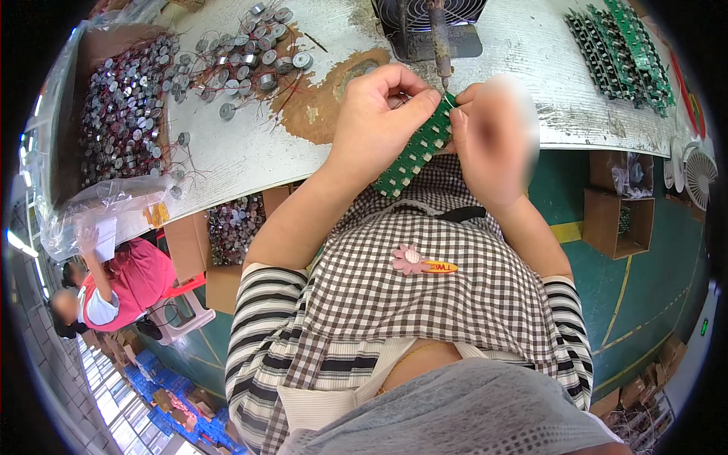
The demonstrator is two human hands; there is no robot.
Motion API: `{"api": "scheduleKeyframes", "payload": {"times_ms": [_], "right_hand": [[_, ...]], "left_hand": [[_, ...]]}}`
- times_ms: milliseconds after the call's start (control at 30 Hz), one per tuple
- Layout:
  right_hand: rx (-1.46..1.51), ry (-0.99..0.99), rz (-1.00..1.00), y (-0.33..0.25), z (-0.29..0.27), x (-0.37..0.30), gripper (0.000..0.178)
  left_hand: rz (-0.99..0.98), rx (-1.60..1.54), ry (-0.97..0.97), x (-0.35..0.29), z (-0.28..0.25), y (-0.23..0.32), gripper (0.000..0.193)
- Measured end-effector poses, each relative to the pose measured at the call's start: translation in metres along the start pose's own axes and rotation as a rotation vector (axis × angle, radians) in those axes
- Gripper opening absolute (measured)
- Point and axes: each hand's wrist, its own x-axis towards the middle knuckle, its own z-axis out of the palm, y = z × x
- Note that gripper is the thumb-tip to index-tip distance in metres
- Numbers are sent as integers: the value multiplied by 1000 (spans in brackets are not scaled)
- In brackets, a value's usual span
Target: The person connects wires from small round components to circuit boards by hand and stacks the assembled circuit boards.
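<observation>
White bench (523, 80) beyond fingers; motors (125, 114) heaped to their L. L hand (375, 114): fingers curled, thumb + index nearly closed at PCB's (413, 155) edge, can't tell what's gripped. R hand (493, 140), part blurred, pinches PCB's far end. Iron (440, 45) tip by fingertips. Lettered clip (442, 267) bodyward of fingers.

On the table (523, 45), a box (114, 45) sits left, stacked boards (618, 61) right, a fan (411, 15) between, behind the circuit board (418, 150).

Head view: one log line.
left hand: at green circuit board, upper end | right hand: same end | soldering iron: tip close, contact unclear
</observation>
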Motion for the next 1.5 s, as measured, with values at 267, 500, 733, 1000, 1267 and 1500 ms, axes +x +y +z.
{"api": "scheduleKeyframes", "payload": {"times_ms": [267,500,733,1000,1267,1500], "right_hand": [[-8,22,22,-2,1,8,9],[6,2,20,-3,-1,4,9],[102,19,107,0,1,-4,9],[221,70,309,6,-7,5,10],[221,28,571,-11,-6,-6,8],[-410,-246,-615,-59,4,-3,23]], "left_hand": [[49,42,30,4,1,1,11],[54,46,71,2,2,0,11],[7,183,-60,1,-5,3,15],[874,1097,405,-21,-70,15,34],[670,624,-85,-69,-58,-26,32],[144,-590,314,-55,-71,11,9]]}}
